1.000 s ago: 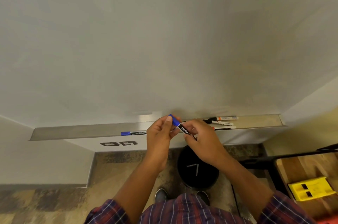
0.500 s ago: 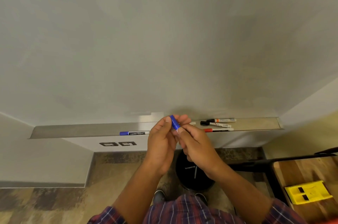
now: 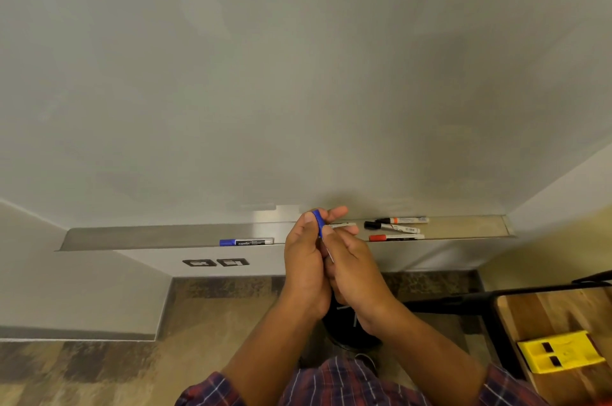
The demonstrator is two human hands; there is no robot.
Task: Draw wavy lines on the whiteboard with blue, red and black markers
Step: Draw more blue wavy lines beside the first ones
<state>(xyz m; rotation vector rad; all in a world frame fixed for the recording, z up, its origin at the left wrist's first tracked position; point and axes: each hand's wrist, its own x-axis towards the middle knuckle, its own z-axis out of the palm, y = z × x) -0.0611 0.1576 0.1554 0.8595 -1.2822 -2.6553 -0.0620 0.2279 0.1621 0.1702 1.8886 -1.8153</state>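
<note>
I see both hands close together in front of the tray [image 3: 139,236]. My left hand [image 3: 306,261] is curled shut around a blue marker [image 3: 318,223], with the thumb by its blue cap. My right hand [image 3: 352,268] pinches the marker's body lower down. I think I am pulling the cap off, but I cannot tell if it has come loose. The board [image 3: 298,74] has no lines on it at all, so none of the drawing is done. Blue, red and black lines are all left to do. A second blue pen [image 3: 246,242] lies on the tray to the left. A red pen [image 3: 395,237], a black pen [image 3: 390,226] and one more pen [image 3: 402,220] with a black cap and an orange band lie near each other to the right. The board is wide and bare, so there is lots of room to draw. The tray sticks out below it, so I should lift my hands over its front edge. A wooden table [image 3: 563,322] stands low on my right, well apart from the board.
</note>
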